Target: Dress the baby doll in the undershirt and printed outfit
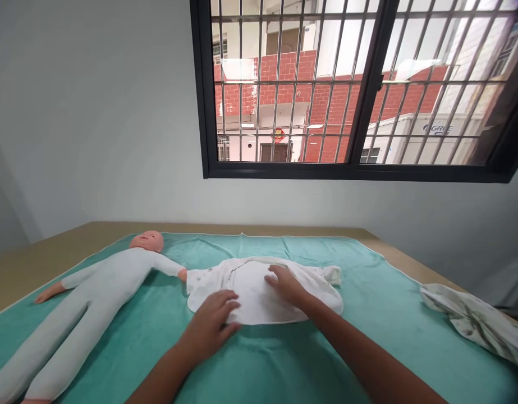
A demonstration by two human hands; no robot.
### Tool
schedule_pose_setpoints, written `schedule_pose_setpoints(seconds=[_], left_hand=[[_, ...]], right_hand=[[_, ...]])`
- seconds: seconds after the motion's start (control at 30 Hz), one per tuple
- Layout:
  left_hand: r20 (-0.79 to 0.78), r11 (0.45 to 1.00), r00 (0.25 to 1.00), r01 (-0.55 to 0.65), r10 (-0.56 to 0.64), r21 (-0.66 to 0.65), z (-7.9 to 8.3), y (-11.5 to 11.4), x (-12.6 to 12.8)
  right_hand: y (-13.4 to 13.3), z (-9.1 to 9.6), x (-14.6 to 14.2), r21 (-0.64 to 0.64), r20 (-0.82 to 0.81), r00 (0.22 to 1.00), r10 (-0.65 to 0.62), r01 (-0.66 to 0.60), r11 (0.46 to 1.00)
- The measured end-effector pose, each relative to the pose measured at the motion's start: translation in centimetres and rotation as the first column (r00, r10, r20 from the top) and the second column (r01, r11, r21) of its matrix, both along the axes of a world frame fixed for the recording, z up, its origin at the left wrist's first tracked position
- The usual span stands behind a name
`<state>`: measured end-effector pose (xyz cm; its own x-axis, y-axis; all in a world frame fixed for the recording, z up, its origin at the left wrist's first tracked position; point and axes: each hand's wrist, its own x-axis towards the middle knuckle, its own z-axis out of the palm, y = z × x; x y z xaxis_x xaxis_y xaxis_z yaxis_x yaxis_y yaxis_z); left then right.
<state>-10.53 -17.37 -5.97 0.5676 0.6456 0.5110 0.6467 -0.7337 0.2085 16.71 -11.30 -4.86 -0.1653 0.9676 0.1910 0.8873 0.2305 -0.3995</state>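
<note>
A small white baby shirt (254, 286) lies spread on a green cloth (368, 336), its short sleeves out to either side and snap buttons showing at the left. My left hand (214, 320) is at the shirt's lower left edge, fingers apart and holding nothing. Over the middle of the shirt, near its upper edge, is my right hand (286, 285), its fingers spread; whether they press on the fabric is hard to tell. To the left lies a baby doll (115, 275) in a white body suit, one of its hands by the shirt's left sleeve.
A crumpled white cloth with a green pattern (477, 320) lies at the right edge. The green cloth covers most of a tan table (84, 241) set against a wall. Above it is a dark-framed, barred window (279, 171).
</note>
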Motion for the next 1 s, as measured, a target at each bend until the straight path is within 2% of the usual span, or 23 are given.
schedule_pose_setpoints(seconds=[0.07, 0.13, 0.2, 0.4, 0.53, 0.63, 0.77, 0.87, 1.0], left_hand=[[-0.023, 0.992, 0.996, 0.083, -0.086, -0.091, 0.2, -0.8, 0.7], [-0.057, 0.988, 0.994, 0.082, -0.09, -0.129, 0.2, -1.1, 1.0], [-0.114, 0.993, 0.991, 0.052, -0.064, -0.103, 0.2, -1.0, 1.0], [-0.206, 1.0, 0.978, 0.021, -0.025, -0.018, 0.1, -1.0, 1.2], [-0.235, 0.999, 0.971, 0.037, -0.038, -0.01, 0.3, -1.5, 1.5], [-0.231, 0.999, 0.972, 0.039, -0.047, -0.037, 0.4, -1.6, 1.6], [-0.218, 0.996, 0.974, 0.046, -0.06, -0.072, 0.4, -1.7, 1.6], [-0.208, 0.998, 0.978, 0.019, -0.03, -0.055, 0.1, -1.5, 1.6], [-0.15, 0.998, 0.988, 0.015, -0.024, -0.065, -0.5, -1.0, 1.5]], right_hand=[[1.4, -0.8, -0.5, -0.012, 0.063, 0.997, -0.053, 0.054, 0.998], [2.0, -1.5, -0.6, -0.025, 0.102, 0.992, -0.071, 0.073, 0.997], [1.8, -2.0, -0.6, -0.047, 0.139, 0.988, -0.061, 0.068, 0.997], [-0.7, -2.3, -1.5, -0.15, 0.193, 0.97, 0.149, -0.121, 0.981], [-0.5, -2.2, -2.3, -0.181, 0.16, 0.955, 0.252, -0.222, 0.958], [0.9, -1.9, -3.5, -0.153, 0.14, 0.967, 0.214, -0.192, 0.969], [2.6, -1.8, -6.6, -0.112, 0.118, 0.98, 0.16, -0.147, 0.983], [2.4, -1.9, -8.7, -0.093, 0.109, 0.958, 0.264, -0.255, 0.963], [0.1, -2.1, -9.3, -0.051, 0.129, 0.877, 0.462, -0.459, 0.887]])
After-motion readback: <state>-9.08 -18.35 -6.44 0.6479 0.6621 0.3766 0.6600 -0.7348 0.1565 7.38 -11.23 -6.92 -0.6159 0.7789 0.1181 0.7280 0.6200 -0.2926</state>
